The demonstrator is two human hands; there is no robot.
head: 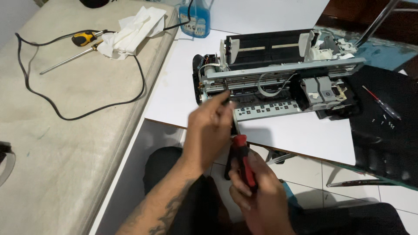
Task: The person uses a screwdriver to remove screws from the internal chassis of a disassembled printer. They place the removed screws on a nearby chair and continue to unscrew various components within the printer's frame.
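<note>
1. Centrally, a screwdriver (241, 162) is gripped in the right hand (257, 191), whose fingers are wrapped round its red-and-black handle.
2. Its long axis is set nearly upright in the view, leaning slightly; the handle's upper end is pointed away from the person, toward the printer (278, 74). The shaft and tip cannot be made out.
3. The handle is seen as glossy red with black grip strips, and is held just below the edge of the white board (300, 135), over the lap.
4. The left hand (209, 130) is raised above it, fingers gathered and partly curled, the fingertips brought to the printer's front left edge; motion blur is present, so whether something small is pinched cannot be told.
5. The printer is laid open, its cover removed: a grey metal rail is run across its width, a white ribbon cable is looped beneath it, and the grey carriage is parked at the right.
6. A black sheet (387, 126) is spread to the right of the printer, with a thin red-handled driver (381, 102) and a few tiny screws (386, 123) lying on it.
7. A beige cushion (65, 143) is placed to the left, bearing a black cable (87, 113), a yellow-handled screwdriver (85, 39) and a crumpled white cloth (130, 32).
8. A blue bottle (194, 19) is stood at the board's far edge.
</note>
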